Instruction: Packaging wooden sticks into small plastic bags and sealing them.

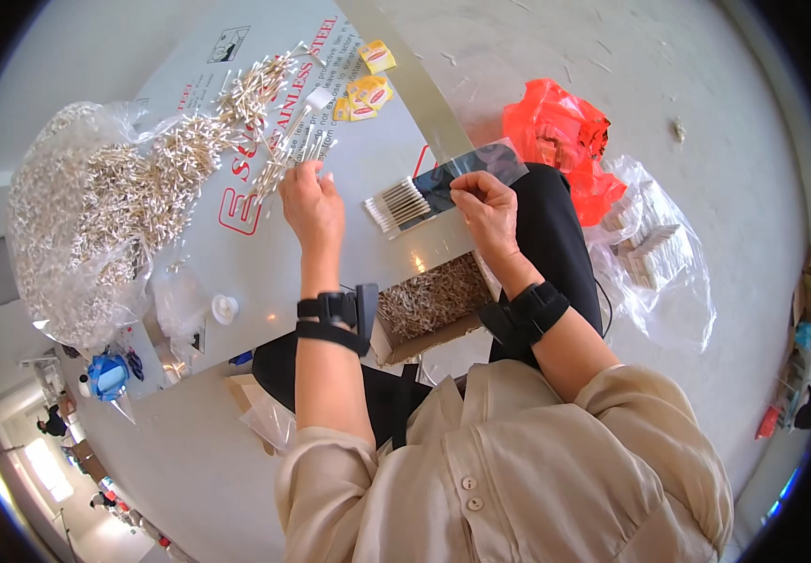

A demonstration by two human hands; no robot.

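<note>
The thumb and forefinger of the right hand (492, 216) are pressed together on the edge of a clear plastic sleeve (509, 158), the other fingers curling in below them. The left hand (314, 206) has its fingers bent, with the thumb standing a little off to the side; the fingertips are at a small cluster of loose cotton swabs (269, 180), but whether they are clamped on one I cannot tell. Between the two hands, a neat row of swabs (398, 204) lies side by side at the sleeve's left end, over the table (354, 258); whether it is inside the sleeve or on top is hard to make out. Beyond the left hand are some yellow packets (364, 96), and to its left a heap of swabs (180, 150) spills from a large clear bag (35, 211). A white round piece (224, 310) sits nearer the person. Just below the row, a cardboard box (382, 343) holds thin brownish pieces. Past the right hand lie a red plastic bag (551, 122) and a clear bag with white bundles (696, 281).
</note>
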